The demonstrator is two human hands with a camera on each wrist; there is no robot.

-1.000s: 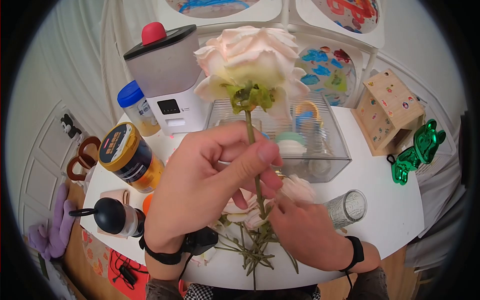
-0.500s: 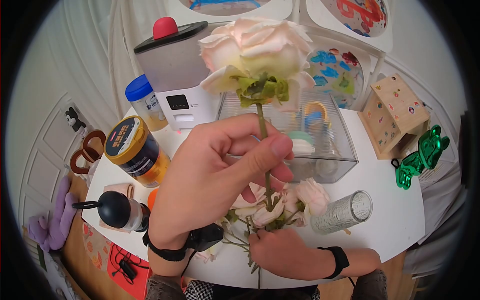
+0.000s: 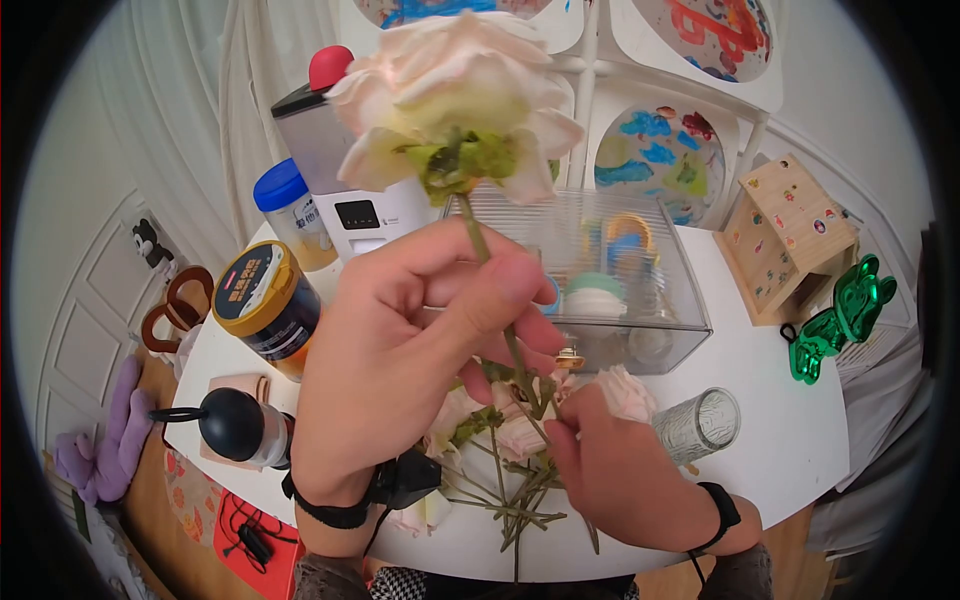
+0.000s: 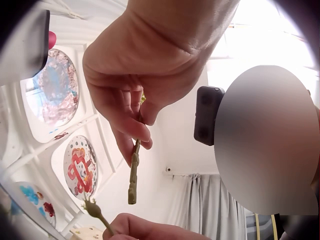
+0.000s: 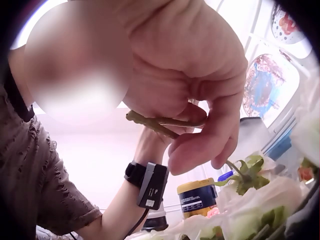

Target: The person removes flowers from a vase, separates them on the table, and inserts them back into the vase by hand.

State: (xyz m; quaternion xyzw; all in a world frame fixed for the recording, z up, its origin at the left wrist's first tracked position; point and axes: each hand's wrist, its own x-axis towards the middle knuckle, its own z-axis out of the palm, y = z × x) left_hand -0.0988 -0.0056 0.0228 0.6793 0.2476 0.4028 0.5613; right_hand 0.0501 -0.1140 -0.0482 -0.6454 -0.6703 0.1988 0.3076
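Note:
In the head view my left hand (image 3: pixel 410 350) grips the stem of a large pale pink rose (image 3: pixel 450 90) between thumb and fingers, bloom up and tilted left. Its cut stem end (image 4: pixel 132 185) pokes out below the fingers in the left wrist view. My right hand (image 3: pixel 625 470) is just beside that lower stem, pinching a thin green stem (image 4: pixel 104 221) with a spiky green head. Within the right hand's curled fingers a forked stem piece (image 5: pixel 150 122) shows in the right wrist view. More pink roses (image 3: pixel 625 393) lie beneath the hands, their crossed stems (image 3: pixel 515 515) toward the table's front edge.
A ribbed glass vase (image 3: pixel 715 420) stands right of the roses. Behind is a clear lidded box (image 3: pixel 640 345); to the left are a gold-lidded tub (image 3: pixel 265 310), a black-topped bottle (image 3: pixel 232 425) and a white dispenser (image 3: pixel 360 215). A wooden house (image 3: pixel 785 240) and green figure (image 3: pixel 840 315) stand right.
My right hand dipped left into the crossed stems, then rose up and right beside the held rose's stem. My left hand keeps its grip, and the bloom now leans further left.

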